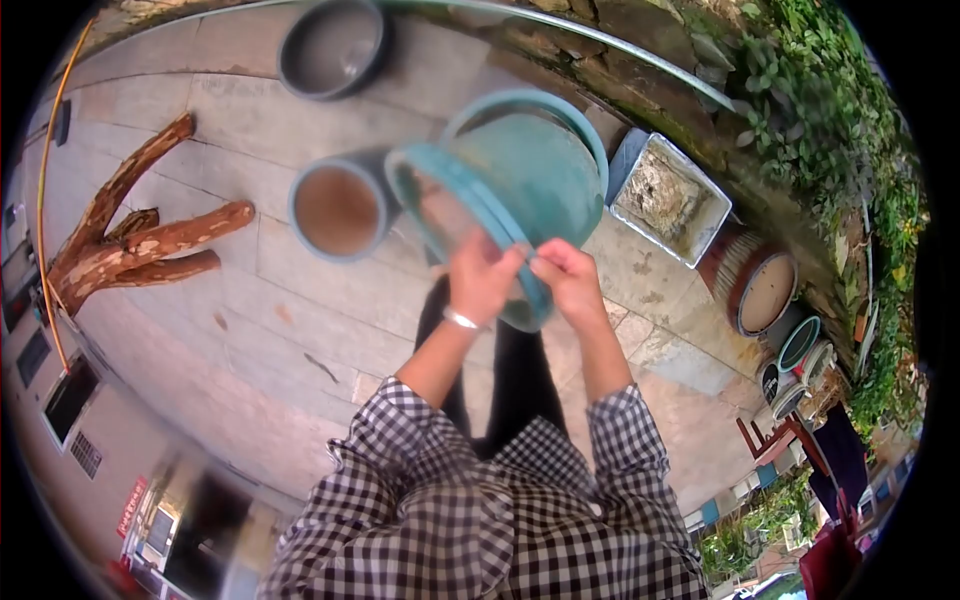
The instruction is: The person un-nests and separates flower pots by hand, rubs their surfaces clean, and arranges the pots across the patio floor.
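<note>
Hands hold teal-rimmed disc tilted, far-left to near-right.

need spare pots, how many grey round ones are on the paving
2: the dark pot at the top, the blue-grey pot below it; the held teal rim may hide more.

Both bare hands grip a tilted, round teal sieve above a large round teal basin.

1 red sign on a wall, characters too small to read
</note>
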`<state>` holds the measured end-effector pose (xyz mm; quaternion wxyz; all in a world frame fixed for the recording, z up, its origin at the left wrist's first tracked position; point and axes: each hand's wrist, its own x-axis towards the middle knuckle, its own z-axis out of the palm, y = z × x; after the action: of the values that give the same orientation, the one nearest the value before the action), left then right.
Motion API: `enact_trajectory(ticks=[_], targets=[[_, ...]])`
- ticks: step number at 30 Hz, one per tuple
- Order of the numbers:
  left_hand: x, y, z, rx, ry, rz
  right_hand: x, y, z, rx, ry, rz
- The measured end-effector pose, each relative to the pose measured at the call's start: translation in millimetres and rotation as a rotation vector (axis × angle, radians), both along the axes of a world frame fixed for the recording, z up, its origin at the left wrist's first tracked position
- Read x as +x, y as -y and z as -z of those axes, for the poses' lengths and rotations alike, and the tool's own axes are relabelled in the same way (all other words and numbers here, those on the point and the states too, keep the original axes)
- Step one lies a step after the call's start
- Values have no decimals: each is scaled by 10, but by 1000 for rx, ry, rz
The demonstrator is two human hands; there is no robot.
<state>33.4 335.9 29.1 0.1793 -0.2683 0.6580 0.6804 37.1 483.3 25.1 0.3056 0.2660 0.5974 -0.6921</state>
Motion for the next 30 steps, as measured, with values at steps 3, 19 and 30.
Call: enact_trajectory(ticks=[3,19,30], targets=[[78,-46,-43,-21,-24,-57,-1,-73,-25,-29,9,-29],[-99,111,-451,-212,-117,166,1,-115,-138,9,-239,-116],[-45,175,-668,-63,-55,61,-376,-1352,480,276,-341,209]])
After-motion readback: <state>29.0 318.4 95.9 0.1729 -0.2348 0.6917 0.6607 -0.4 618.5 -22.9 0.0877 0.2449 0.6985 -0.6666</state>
